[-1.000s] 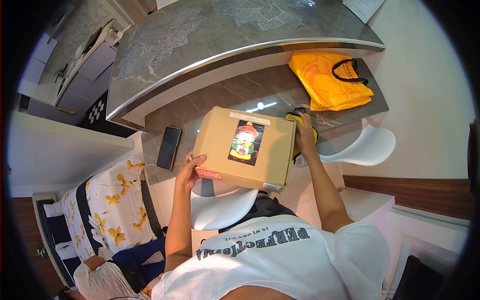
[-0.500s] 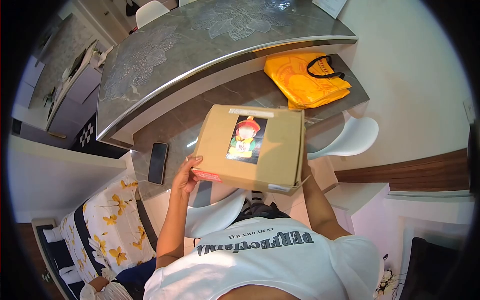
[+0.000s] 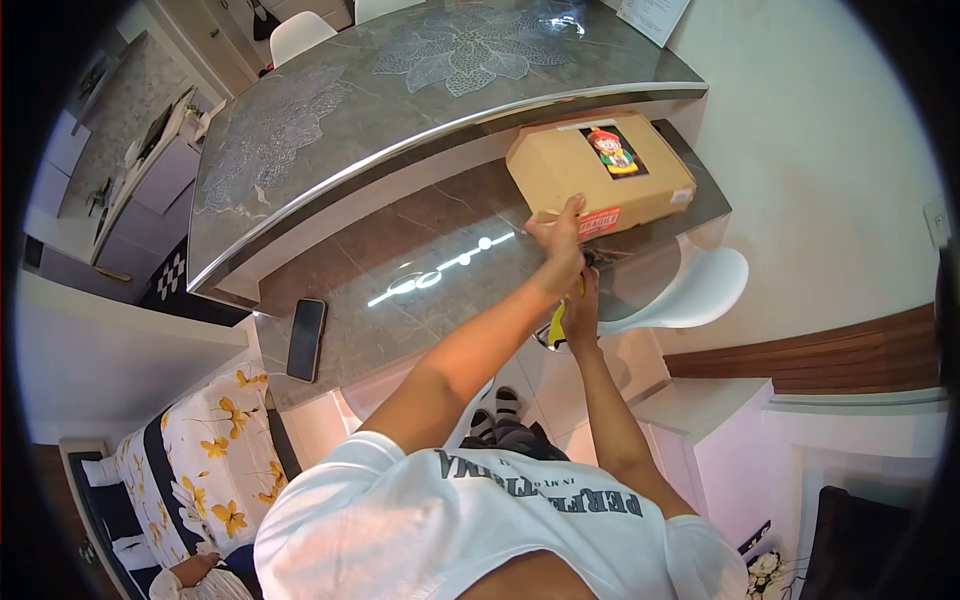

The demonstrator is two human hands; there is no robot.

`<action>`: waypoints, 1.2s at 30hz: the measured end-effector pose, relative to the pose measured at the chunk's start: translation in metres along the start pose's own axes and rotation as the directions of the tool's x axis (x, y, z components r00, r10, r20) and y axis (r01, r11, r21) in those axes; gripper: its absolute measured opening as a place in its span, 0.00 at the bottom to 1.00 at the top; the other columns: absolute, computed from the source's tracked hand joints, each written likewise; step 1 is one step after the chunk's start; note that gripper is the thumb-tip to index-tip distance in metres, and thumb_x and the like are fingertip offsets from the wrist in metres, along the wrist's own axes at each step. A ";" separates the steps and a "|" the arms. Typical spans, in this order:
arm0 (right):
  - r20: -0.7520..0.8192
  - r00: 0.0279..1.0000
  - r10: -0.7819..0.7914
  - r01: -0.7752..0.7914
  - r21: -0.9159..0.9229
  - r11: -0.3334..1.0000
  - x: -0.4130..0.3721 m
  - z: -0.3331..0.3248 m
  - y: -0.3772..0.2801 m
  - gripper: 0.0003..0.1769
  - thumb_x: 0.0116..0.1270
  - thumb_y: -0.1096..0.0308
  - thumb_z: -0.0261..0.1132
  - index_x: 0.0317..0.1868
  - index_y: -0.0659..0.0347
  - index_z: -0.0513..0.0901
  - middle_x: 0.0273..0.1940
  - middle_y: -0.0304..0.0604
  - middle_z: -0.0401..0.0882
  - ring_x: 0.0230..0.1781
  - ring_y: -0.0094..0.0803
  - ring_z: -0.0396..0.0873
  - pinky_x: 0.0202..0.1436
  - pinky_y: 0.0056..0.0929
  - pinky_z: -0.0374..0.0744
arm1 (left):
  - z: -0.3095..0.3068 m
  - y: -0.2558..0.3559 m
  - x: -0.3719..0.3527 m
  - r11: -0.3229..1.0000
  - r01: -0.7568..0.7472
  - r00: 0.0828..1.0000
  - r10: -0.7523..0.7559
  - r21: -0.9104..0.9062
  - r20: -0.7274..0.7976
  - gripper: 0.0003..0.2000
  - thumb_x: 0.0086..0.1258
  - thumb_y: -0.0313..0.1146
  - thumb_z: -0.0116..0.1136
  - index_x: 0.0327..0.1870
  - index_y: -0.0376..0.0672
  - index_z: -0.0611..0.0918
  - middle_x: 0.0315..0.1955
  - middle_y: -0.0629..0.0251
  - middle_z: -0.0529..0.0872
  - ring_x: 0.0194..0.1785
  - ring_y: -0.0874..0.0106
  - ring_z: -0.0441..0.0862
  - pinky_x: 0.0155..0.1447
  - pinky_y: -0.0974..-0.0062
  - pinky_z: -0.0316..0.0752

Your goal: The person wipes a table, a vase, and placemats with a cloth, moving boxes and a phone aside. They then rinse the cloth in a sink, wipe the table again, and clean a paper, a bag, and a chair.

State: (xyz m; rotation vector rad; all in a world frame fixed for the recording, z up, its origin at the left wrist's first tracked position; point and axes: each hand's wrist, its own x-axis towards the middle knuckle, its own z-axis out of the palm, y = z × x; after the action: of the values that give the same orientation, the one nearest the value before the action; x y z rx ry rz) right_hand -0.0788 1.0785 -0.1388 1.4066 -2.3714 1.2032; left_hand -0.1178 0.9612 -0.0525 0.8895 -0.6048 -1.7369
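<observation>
A brown cardboard box [image 3: 555, 180] with a cartoon-figure sticker and a red label sits at the right end of the lower marble counter. My left hand [image 3: 558, 230] grips its near left corner, thumb on top. Just below that, my right hand [image 3: 581, 310] is closed by the counter edge, close under my left wrist. Black strap and a piece of yellow bag [image 3: 557, 328] show beside its fingers, and most of the bag is hidden behind my arms.
A phone [image 3: 306, 340] lies on the left of the lower marble counter [image 3: 340, 270]. The raised countertop [image 3: 350, 150] with leaf-patterned mats runs behind. A white chair [image 3: 690, 295] stands at the right, and another person's arm [image 3: 195, 570] shows at lower left.
The box has moved up and right from in front of me onto the counter's right end, where the yellow bag lay. My right hand has left the box and now grips the bag.
</observation>
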 end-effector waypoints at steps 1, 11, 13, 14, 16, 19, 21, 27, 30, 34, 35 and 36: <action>0.007 1.000 0.001 -0.001 0.001 1.000 0.000 0.000 0.000 0.25 0.52 0.82 0.59 0.54 0.63 0.71 0.62 0.55 0.59 0.65 0.61 0.54 0.67 0.51 0.60 | 0.012 -0.005 -0.001 1.000 0.002 1.000 -0.002 0.001 -0.007 0.20 0.48 0.31 0.72 0.37 0.35 0.74 0.33 0.60 0.80 0.32 0.70 0.81 0.39 0.76 0.79; 0.086 0.995 -0.049 0.041 0.097 0.994 0.003 0.007 -0.034 0.20 0.55 0.79 0.58 0.51 0.66 0.73 0.58 0.55 0.65 0.64 0.56 0.58 0.66 0.47 0.61 | 0.018 -0.009 0.016 0.853 0.441 0.896 -0.400 0.279 -0.193 0.55 0.43 0.46 0.75 0.62 0.30 0.46 0.59 0.40 0.59 0.63 0.56 0.63 0.59 0.63 0.70; 0.153 0.982 -0.112 0.080 0.204 0.976 -0.003 0.019 -0.056 0.20 0.56 0.78 0.59 0.52 0.67 0.73 0.57 0.55 0.67 0.64 0.54 0.60 0.65 0.45 0.62 | 0.002 0.003 0.020 0.720 0.493 0.858 -0.495 0.488 -0.137 0.59 0.45 0.49 0.73 0.66 0.32 0.38 0.61 0.40 0.57 0.65 0.55 0.59 0.63 0.63 0.64; 0.132 0.982 -0.138 0.093 0.305 0.948 -0.010 0.029 -0.069 0.23 0.58 0.74 0.59 0.56 0.65 0.72 0.56 0.54 0.69 0.62 0.52 0.63 0.64 0.42 0.63 | -0.005 0.011 0.019 0.725 0.494 0.860 -0.488 0.479 -0.149 0.59 0.45 0.49 0.73 0.66 0.32 0.38 0.61 0.40 0.57 0.65 0.55 0.59 0.63 0.63 0.64; 0.128 0.978 -0.167 0.100 0.416 0.904 -0.020 0.042 -0.082 0.26 0.59 0.70 0.60 0.60 0.64 0.70 0.56 0.52 0.71 0.61 0.49 0.65 0.64 0.39 0.63 | -0.028 0.027 0.009 0.741 0.188 0.982 -0.138 0.644 -0.128 0.54 0.48 0.48 0.72 0.66 0.34 0.45 0.60 0.45 0.59 0.66 0.55 0.56 0.65 0.63 0.59; 0.163 0.932 -0.323 0.234 0.409 0.882 -0.014 0.083 -0.064 0.25 0.59 0.72 0.55 0.59 0.66 0.69 0.58 0.57 0.68 0.61 0.48 0.66 0.64 0.41 0.63 | -0.100 0.085 0.002 0.564 -0.428 0.903 0.230 0.706 0.364 0.46 0.47 0.44 0.71 0.61 0.28 0.57 0.56 0.39 0.60 0.60 0.50 0.60 0.64 0.61 0.60; 0.559 0.801 0.213 -0.563 0.584 0.585 0.028 0.119 -0.047 0.28 0.60 0.71 0.56 0.63 0.61 0.66 0.61 0.57 0.64 0.64 0.49 0.62 0.66 0.43 0.60 | -0.156 0.139 -0.008 0.406 -0.581 0.814 0.276 0.706 0.511 0.38 0.50 0.41 0.70 0.60 0.35 0.63 0.56 0.48 0.62 0.64 0.50 0.57 0.65 0.63 0.58; 0.108 0.992 -0.066 0.090 -0.233 0.968 0.077 0.141 -0.084 0.28 0.58 0.67 0.59 0.61 0.52 0.70 0.66 0.55 0.56 0.67 0.58 0.52 0.70 0.52 0.50 | -0.349 0.274 -0.003 -0.328 -0.262 0.877 0.311 0.908 0.366 0.41 0.46 0.36 0.71 0.62 0.37 0.62 0.62 0.41 0.56 0.65 0.46 0.55 0.64 0.49 0.54; 0.265 0.938 -0.224 0.243 -0.041 0.969 0.037 0.182 -0.155 0.27 0.57 0.69 0.58 0.60 0.51 0.71 0.66 0.55 0.56 0.68 0.57 0.50 0.70 0.51 0.51 | -0.427 0.295 0.012 -0.446 -0.159 0.903 0.296 0.881 0.313 0.47 0.44 0.40 0.73 0.64 0.31 0.58 0.60 0.39 0.61 0.64 0.46 0.57 0.64 0.48 0.53; 0.433 0.761 -0.484 0.452 0.182 0.873 -0.034 0.190 -0.261 0.25 0.57 0.70 0.58 0.58 0.50 0.73 0.65 0.52 0.59 0.68 0.55 0.51 0.69 0.48 0.56 | -0.462 0.306 0.028 -0.302 -0.361 0.849 0.286 0.882 0.445 0.48 0.44 0.44 0.73 0.64 0.29 0.58 0.55 0.39 0.67 0.58 0.48 0.63 0.61 0.54 0.60; 0.429 0.701 -0.569 0.505 0.264 0.822 -0.038 0.183 -0.275 0.25 0.57 0.70 0.59 0.58 0.49 0.73 0.64 0.51 0.60 0.68 0.54 0.52 0.69 0.48 0.57 | -0.461 0.313 0.029 -0.288 -0.346 0.871 0.256 0.893 0.420 0.49 0.44 0.44 0.73 0.64 0.27 0.58 0.53 0.40 0.69 0.56 0.49 0.65 0.61 0.58 0.61; 0.414 0.634 -0.653 0.553 0.348 0.757 -0.038 0.181 -0.288 0.24 0.57 0.69 0.59 0.57 0.49 0.73 0.64 0.50 0.61 0.68 0.52 0.52 0.69 0.47 0.57 | -0.457 0.320 0.030 -0.277 -0.329 0.890 0.228 0.903 0.395 0.49 0.44 0.44 0.73 0.64 0.25 0.58 0.51 0.40 0.71 0.54 0.50 0.67 0.60 0.61 0.63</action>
State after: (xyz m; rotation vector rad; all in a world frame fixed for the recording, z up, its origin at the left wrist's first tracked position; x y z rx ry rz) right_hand 0.2173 0.9086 -0.1160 2.5971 -1.7328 0.9371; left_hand 0.4260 0.8374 -0.0923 1.5169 -2.2754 -0.3745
